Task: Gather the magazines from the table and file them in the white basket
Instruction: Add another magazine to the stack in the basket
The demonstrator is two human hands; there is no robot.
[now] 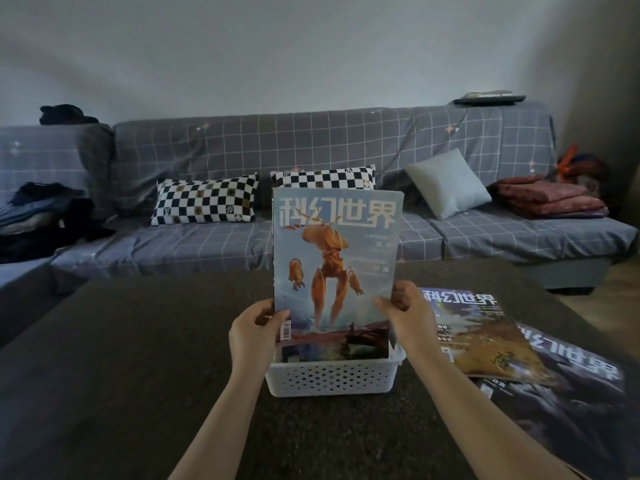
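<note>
A magazine (336, 258) with a pale blue cover and an orange robot figure stands upright, its lower edge inside the white perforated basket (330, 377) on the dark table (121, 358). My left hand (254, 327) grips its lower left edge and my right hand (403, 308) grips its lower right edge. Other magazines show inside the basket behind the front wall. To the right, a magazine with a yellowish cover (478, 334) lies flat, overlapping a dark-covered magazine (571, 403) nearer the table's right edge.
A grey checked sofa (311, 150) runs behind the table with two black-and-white chequered cushions (206, 199), a grey cushion (448, 183), folded red blankets (550, 199) and dark clothes (38, 209) at the left.
</note>
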